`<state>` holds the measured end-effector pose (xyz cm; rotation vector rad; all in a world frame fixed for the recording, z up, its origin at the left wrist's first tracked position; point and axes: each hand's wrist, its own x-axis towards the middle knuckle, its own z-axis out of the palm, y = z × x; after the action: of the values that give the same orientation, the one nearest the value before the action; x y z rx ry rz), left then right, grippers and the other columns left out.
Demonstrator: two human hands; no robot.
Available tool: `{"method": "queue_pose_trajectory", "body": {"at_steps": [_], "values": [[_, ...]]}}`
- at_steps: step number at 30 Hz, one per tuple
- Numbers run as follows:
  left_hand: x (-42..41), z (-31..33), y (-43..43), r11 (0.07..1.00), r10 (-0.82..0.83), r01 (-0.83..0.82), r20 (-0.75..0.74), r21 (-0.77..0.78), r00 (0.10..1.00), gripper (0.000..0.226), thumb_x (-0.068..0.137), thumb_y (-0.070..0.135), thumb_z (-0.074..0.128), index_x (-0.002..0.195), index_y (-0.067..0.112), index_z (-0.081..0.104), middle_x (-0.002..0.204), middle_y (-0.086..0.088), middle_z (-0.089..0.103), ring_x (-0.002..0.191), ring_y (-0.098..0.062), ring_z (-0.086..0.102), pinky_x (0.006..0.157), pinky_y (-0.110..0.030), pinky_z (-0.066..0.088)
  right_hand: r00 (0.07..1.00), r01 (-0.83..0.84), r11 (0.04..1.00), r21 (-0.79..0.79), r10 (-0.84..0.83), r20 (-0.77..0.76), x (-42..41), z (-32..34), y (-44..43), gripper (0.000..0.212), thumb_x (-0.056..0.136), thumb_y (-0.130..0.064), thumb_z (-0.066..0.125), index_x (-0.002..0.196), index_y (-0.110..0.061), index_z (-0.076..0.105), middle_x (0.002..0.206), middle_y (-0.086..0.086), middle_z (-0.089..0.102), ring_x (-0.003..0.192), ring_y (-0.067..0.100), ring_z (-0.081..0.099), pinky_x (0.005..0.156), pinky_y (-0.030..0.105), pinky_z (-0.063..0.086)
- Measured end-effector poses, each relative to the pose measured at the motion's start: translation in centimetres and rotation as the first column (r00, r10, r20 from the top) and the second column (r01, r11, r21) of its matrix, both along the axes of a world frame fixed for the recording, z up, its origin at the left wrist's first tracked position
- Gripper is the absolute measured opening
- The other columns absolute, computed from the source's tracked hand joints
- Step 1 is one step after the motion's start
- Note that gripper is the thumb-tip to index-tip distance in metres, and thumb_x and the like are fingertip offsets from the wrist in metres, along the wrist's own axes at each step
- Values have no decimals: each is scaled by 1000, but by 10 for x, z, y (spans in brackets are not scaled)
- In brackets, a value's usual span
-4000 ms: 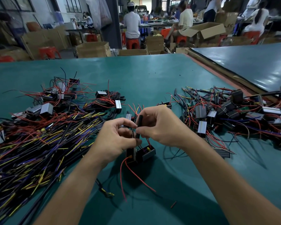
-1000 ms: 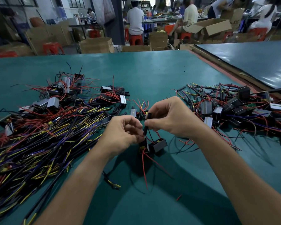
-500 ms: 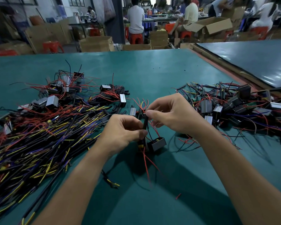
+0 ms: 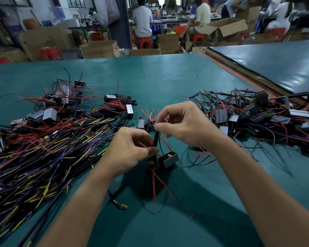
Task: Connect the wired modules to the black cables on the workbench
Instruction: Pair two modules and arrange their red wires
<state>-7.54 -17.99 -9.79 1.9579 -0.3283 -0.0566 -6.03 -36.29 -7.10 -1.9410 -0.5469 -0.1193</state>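
Observation:
Over the green workbench, my left hand pinches the lower part of a thin black cable sleeve that stands nearly upright. My right hand pinches its top end between thumb and forefinger. Just below the hands hangs a small black module with a yellow part inside and red wires trailing down onto the table. A second dark piece sits beside it, partly hidden by my left hand.
A big heap of black cables with yellow, purple and red ends lies at the left, with modules on its far side. Another pile of wired modules lies at the right. A loose cable end lies near my left forearm. People sit among cardboard boxes beyond.
My right hand has risen slightly along the black sleeve, and the module under my hands has swung a little. The left hand has stayed in place.

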Motion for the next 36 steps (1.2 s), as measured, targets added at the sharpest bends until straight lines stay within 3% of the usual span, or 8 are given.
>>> {"method": "queue_pose_trajectory", "body": {"at_steps": [5,9,14,18,21,29,32,36], "values": [[-3,-1,1,996,-68,69,-24,57,997,10,73,-3,80,74,-1,70,73,-18,72,62,-19,63,63,-30,50,975,213,973,91,-204,-92,19,-6,-23,9,88,-5,69,90,-13,71,75,2,69,67,14,62,69,36,58],[-2,1,5,989,-124,128,-51,78,991,14,72,-6,79,71,5,70,69,-9,73,59,-12,63,59,-21,51,839,519,737,-433,-536,93,38,-20,-50,21,89,-15,59,106,-12,70,102,6,72,99,26,65,90,39,52],[-1,1,11,990,-136,141,-156,21,978,24,76,-15,68,87,6,66,70,-3,72,64,-15,61,66,-27,48,841,394,503,-769,-535,81,42,-30,-47,29,85,-7,55,113,-3,62,114,19,66,105,40,59,83,40,51],[-1,0,10,992,-105,116,-180,49,978,17,85,7,66,100,15,66,62,4,66,59,-16,54,61,-29,45,849,367,437,-821,-518,104,42,-28,-43,7,80,0,54,83,-7,53,74,12,57,69,33,51,53,33,40],[-2,1,8,989,-123,133,-143,63,982,8,87,15,68,92,21,71,63,3,69,56,-10,57,56,-24,46,833,374,405,-834,-543,109,40,-27,-38,26,77,3,54,66,-12,36,59,7,40,53,24,36,45,28,26],[0,-2,6,988,-155,154,-46,-27,987,5,83,18,75,78,18,75,68,-13,70,55,-14,50,52,-26,38,798,404,386,-829,-591,113,46,-27,-37,30,78,1,57,66,-11,32,64,9,40,63,30,42,59,36,36],[1,-6,2,992,-112,112,9,-61,994,8,83,15,75,81,22,76,53,2,54,50,-17,33,47,-24,25,796,412,401,-818,-595,109,46,-24,-40,12,75,0,61,79,-10,54,76,12,54,76,35,51,63,34,41],[0,-7,-3,989,-106,109,41,-100,994,9,83,16,75,86,24,77,48,9,50,45,-15,32,46,-19,23,787,433,428,-793,-608,101,47,-25,-44,29,76,0,63,102,-10,65,100,15,66,93,37,62,73,36,52]]}}
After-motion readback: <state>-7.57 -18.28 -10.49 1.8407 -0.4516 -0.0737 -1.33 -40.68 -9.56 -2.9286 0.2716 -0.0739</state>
